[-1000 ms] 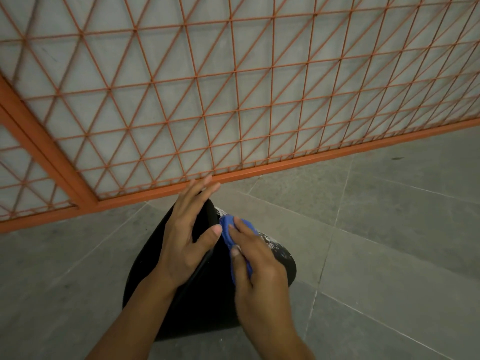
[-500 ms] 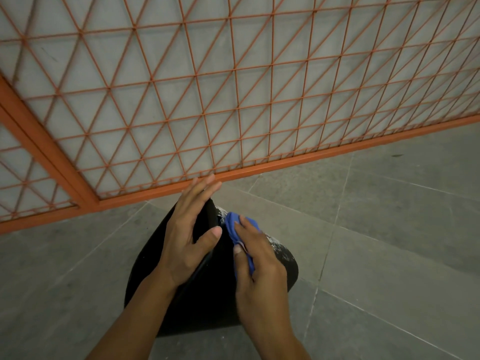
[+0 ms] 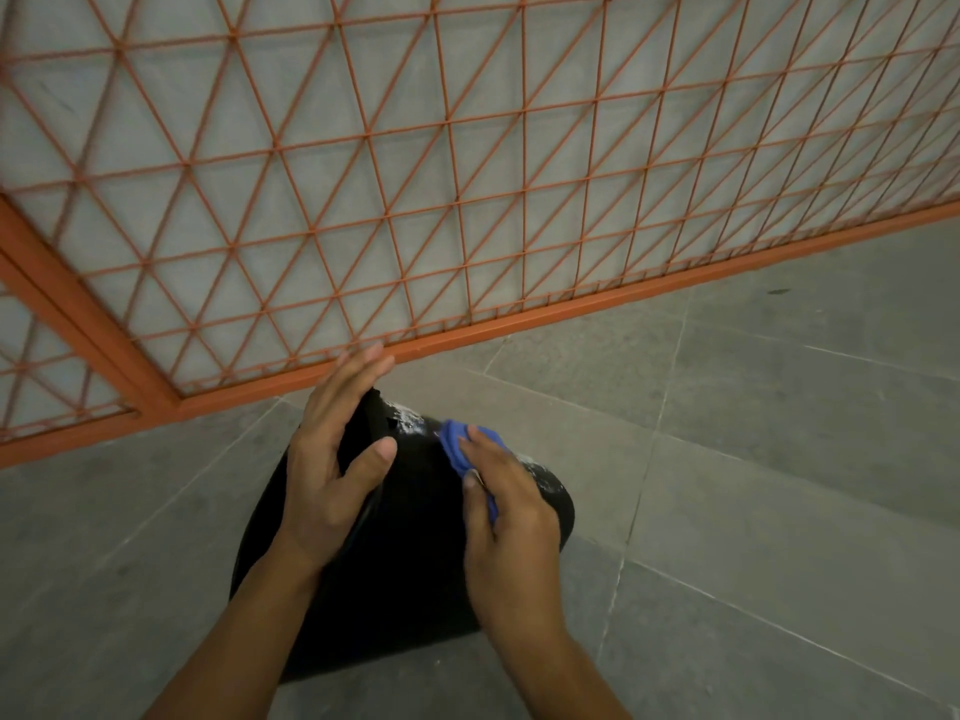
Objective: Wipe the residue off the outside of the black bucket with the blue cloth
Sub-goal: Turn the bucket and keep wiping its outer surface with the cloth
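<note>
Grey tiled floor [image 3: 779, 433] by orange mesh fence [image 3: 467, 200]; black bucket [image 3: 405, 537] steadied by flat, straight-fingered left hand [image 3: 332, 475]; right hand [image 3: 511, 532] pinching blue cloth [image 3: 460, 444] against white residue [image 3: 410, 423].

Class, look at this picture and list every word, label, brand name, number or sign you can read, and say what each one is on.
None: no readable text anywhere in this view.
Round black plastic bucket: only whitish residue, no label showing.
Crumpled blue cloth in the right hand: no tag or print visible.
Orange metal lattice grille and grey floor tiles: unmarked.
</note>
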The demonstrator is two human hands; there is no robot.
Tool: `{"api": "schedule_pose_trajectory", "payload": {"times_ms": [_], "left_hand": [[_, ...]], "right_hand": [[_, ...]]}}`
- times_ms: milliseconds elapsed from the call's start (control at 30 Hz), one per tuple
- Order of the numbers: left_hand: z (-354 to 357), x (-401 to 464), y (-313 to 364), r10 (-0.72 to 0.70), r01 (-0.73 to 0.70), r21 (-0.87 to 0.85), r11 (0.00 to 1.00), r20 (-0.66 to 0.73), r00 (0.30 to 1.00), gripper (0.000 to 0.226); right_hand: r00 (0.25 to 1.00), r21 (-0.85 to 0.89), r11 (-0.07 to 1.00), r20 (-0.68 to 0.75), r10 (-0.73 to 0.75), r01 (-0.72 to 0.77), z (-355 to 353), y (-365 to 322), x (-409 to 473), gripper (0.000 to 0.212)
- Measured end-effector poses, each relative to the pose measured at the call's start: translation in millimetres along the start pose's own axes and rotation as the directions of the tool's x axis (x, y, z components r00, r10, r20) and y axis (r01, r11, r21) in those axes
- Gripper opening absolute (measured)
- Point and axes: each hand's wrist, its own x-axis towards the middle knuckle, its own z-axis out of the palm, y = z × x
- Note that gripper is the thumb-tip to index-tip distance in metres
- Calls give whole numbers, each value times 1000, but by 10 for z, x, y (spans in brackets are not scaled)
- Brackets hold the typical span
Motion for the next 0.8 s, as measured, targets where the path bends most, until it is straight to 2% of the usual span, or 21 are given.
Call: {"api": "schedule_pose_trajectory", "payload": {"times_ms": [67, 200, 367, 500, 567, 667, 733, 800], "left_hand": [[24, -10, 32, 25, -25, 12, 1000, 18, 1000, 75], [23, -21, 17, 27, -28, 28, 999, 18, 999, 78], [19, -2, 4, 18, -18, 12, 1000, 15, 1000, 78], [32, 15, 0, 30, -31, 40, 999, 14, 999, 74], [24, 21, 7, 15, -15, 28, 999, -1, 1000, 70], [77, 30, 51, 39, -39, 31, 999, 15, 999, 73], [122, 45, 57, 60, -61, 43, 997, 26, 998, 72], [126, 54, 30, 56, -56, 33, 998, 12, 998, 63]], "right_hand": [[998, 6, 999, -46, 39, -39, -32, 0, -97, 38], [997, -12, 997, 13, -74, 74, 24, -114, -128, 33], [994, -53, 993, 31, 109, -107, -105, 3, -76, 43], [993, -27, 993, 41, -110, 112, 17, -181, -193, 42], [997, -12, 999, 54, -47, 48, 5, -100, -63, 38], [997, -11, 996, 1, 84, -84, -91, -25, -54, 38], [999, 2, 1000, -16, 30, -30, -39, -186, -169, 41], [994, -3, 994, 5, -111, 111, 83, -311, -228, 42]]}}
